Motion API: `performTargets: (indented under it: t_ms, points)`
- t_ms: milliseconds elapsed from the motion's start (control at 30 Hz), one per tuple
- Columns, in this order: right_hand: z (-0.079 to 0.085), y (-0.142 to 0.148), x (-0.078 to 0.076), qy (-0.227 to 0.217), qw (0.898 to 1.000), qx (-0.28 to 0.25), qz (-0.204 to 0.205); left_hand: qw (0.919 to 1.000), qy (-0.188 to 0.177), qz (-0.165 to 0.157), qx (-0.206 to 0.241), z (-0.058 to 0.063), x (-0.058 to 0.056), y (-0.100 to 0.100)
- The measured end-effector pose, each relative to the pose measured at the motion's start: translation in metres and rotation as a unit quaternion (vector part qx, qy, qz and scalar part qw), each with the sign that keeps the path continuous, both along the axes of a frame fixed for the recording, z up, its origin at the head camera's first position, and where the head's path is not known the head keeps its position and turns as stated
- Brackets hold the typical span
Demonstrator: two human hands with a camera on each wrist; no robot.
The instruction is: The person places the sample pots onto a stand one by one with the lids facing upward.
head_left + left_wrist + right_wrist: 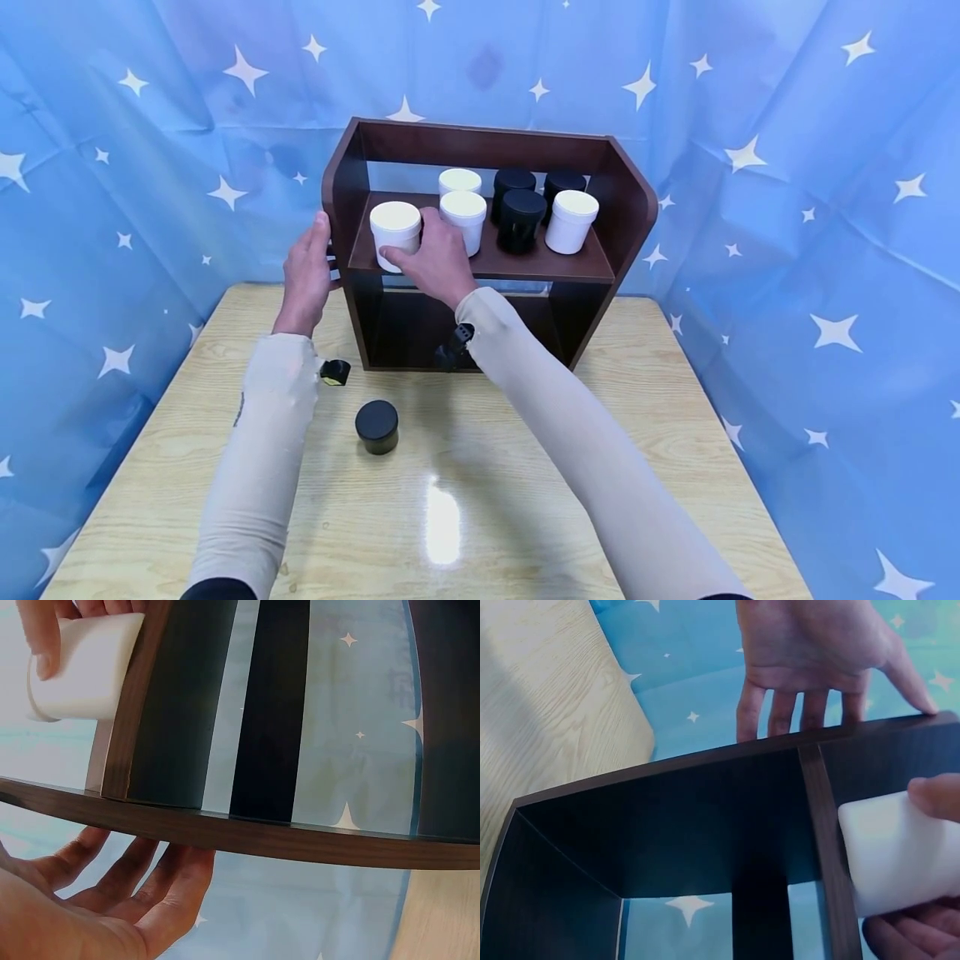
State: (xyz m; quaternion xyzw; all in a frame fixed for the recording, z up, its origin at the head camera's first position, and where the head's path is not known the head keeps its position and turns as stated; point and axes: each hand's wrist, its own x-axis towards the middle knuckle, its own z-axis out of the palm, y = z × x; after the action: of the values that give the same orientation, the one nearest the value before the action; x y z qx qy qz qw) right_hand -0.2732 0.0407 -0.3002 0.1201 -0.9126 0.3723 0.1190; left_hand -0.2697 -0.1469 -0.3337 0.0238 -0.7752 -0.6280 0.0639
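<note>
My right hand (438, 254) grips a white jar (396, 229) at the left end of the upper shelf, thumb on one side and fingers on the other. The same white jar (892, 851) stands on the shelf board in the right wrist view, partly covered by the fingers. My left hand (306, 271) rests against the outer face of the rack's left side panel. Its fingers (184, 889) are extended, their tips touching the panel. The dark brown two-tier rack (483, 271) stands upright at the back of the table.
Beside the held jar stand a front white jar (465, 221), a rear white jar (459, 179), a right-hand white jar (572, 221) and three black jars, including a front black jar (520, 221). A short black jar (377, 427) sits on the wooden table (360, 525). Blue star-printed curtains (825, 250) surround it.
</note>
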Motion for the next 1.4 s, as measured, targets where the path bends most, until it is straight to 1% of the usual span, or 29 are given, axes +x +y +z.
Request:
performTargets:
  t_ms: [133,333,467,567,700,800,933,1000,1167,1333,1400]
  points:
    - [0.000,-0.007,-0.003,-0.006,1.000,0.006,-0.011,1.0000,0.000,0.000,0.005,-0.001,0.001,-0.001]
    - [0.002,-0.015,-0.010,0.001,0.999,0.026,-0.029,0.9999,-0.002,0.008,0.007,0.000,0.000,-0.001]
    - [0.002,-0.015,-0.014,0.002,0.999,0.033,-0.038,0.9998,0.002,-0.003,0.021,-0.001,-0.002,0.001]
    - [0.002,-0.016,-0.016,0.000,0.999,0.035,-0.041,0.9997,0.005,-0.008,0.024,-0.002,-0.002,0.002]
    - [0.002,-0.021,-0.021,0.001,0.997,0.065,-0.049,0.9998,0.005,-0.002,0.019,-0.005,0.001,0.002]
    - [0.003,-0.025,-0.025,0.004,0.995,0.082,-0.053,0.9999,0.008,0.004,0.013,-0.006,0.001,0.001]
    - [0.004,-0.031,-0.030,-0.004,0.995,0.091,-0.044,0.9998,0.009,0.014,0.010,-0.005,0.001,-0.001]
    - [0.005,-0.033,-0.032,-0.011,0.994,0.098,-0.046,0.9997,0.010,0.017,0.014,-0.004,0.001,-0.002]
    - [0.006,-0.035,-0.038,-0.027,0.991,0.115,-0.062,0.9997,0.007,0.012,0.019,-0.004,0.001,-0.002]
    - [0.007,-0.033,-0.045,-0.045,0.991,0.113,-0.053,0.9998,0.004,0.010,0.014,-0.005,0.002,0.000]
    - [0.007,-0.031,-0.048,-0.051,0.990,0.114,-0.060,0.9999,0.004,0.006,0.015,-0.005,0.002,0.003]
